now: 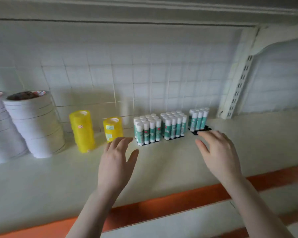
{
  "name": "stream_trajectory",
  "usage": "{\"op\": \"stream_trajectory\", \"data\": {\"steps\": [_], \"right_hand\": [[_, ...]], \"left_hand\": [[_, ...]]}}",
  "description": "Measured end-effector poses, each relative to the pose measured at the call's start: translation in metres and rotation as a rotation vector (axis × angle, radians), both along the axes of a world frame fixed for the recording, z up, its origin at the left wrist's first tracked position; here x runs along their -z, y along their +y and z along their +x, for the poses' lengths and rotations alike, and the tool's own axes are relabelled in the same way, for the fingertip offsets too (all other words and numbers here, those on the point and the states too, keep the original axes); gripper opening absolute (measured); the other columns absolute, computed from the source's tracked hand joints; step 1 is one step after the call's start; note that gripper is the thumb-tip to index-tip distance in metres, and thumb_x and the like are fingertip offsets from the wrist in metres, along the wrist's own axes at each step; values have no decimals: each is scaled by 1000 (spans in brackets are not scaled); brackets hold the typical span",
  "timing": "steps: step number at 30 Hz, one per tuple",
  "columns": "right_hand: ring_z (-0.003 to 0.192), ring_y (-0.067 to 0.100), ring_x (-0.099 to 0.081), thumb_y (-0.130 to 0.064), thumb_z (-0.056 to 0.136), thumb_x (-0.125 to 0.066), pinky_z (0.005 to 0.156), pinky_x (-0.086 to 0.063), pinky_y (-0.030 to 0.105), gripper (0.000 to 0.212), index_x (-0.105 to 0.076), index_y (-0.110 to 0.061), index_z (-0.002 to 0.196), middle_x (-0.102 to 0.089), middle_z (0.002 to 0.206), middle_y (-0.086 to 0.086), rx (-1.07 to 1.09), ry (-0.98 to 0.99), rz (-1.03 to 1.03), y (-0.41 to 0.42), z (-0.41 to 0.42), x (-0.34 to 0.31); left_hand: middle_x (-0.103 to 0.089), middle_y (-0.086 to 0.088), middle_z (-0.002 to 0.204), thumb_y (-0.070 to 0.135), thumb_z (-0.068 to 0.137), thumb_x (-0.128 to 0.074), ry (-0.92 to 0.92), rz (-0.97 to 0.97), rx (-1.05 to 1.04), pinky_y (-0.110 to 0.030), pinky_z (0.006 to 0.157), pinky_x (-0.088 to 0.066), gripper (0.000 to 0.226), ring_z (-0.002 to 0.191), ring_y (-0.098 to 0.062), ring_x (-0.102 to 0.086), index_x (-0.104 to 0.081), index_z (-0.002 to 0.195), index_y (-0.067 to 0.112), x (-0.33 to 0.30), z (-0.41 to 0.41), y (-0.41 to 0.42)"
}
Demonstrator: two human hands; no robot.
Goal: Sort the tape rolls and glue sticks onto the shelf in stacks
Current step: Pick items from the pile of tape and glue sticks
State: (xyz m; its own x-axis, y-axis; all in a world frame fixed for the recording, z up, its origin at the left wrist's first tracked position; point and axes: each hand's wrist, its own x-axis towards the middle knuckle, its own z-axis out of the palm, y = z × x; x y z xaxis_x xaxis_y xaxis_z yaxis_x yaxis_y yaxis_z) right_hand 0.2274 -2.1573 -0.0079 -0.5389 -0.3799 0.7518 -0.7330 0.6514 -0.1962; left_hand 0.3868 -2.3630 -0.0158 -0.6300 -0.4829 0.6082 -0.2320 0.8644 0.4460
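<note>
Pale shelf board with orange front edge (162, 169) carries, left to right: white tape-roll stacks (36, 124), yellow tape stacks (83, 131), three upright clusters of teal-and-white glue sticks (172, 126). Left hand (117, 160), right hand (218, 152) — both relaxed, fingers spread, holding nothing — hover before glue sticks.

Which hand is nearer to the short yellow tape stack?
Left. The left hand has its fingertips just in front of the short yellow tape stack; the right hand is far to its right.
</note>
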Motion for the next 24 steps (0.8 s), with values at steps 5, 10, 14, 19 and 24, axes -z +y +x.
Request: {"op": "stream_trajectory", "data": {"steps": [5,10,14,19,24], "right_hand": [[70,36,-62,-2,71,-77,64,-53,42,19,-69,-4,88,-66,80,14,137,5,-51,98,-44,13],[69,36,-62,-2,71,-76,64,-54,42,16,-68,-5,84,-65,76,13,201,10,-62,198,-99,18],[68,35,-62,-1,70,-76,63,-53,41,15,-68,-5,82,-65,75,13,230,3,-66,269,-146,18],[67,35,-62,-3,68,-79,61,-53,40,18,-68,-5,82,-65,74,13,273,29,-52,342,-202,17],[69,37,-62,-7,69,-79,62,-54,43,19,-68,-6,86,-64,76,14,337,10,-57,393,-256,21]], "left_hand": [[-64,-8,111,19,78,-73,10,-15,124,-37,84,-47,34,102,-32,-57,-65,110,9,-1,-68,82],[-63,-6,114,21,81,-71,32,16,198,-36,87,-45,35,106,-30,-55,-63,113,10,-2,-144,184],[-62,-6,115,22,80,-71,20,17,240,-36,88,-45,36,107,-29,-56,-63,113,10,-1,-199,253],[-61,-5,118,24,82,-69,-9,5,256,-36,86,-45,36,108,-29,-53,-62,116,11,-6,-260,318],[-60,-4,119,24,83,-68,-34,-5,277,-36,87,-44,36,111,-27,-52,-62,116,11,-7,-316,362]]}}
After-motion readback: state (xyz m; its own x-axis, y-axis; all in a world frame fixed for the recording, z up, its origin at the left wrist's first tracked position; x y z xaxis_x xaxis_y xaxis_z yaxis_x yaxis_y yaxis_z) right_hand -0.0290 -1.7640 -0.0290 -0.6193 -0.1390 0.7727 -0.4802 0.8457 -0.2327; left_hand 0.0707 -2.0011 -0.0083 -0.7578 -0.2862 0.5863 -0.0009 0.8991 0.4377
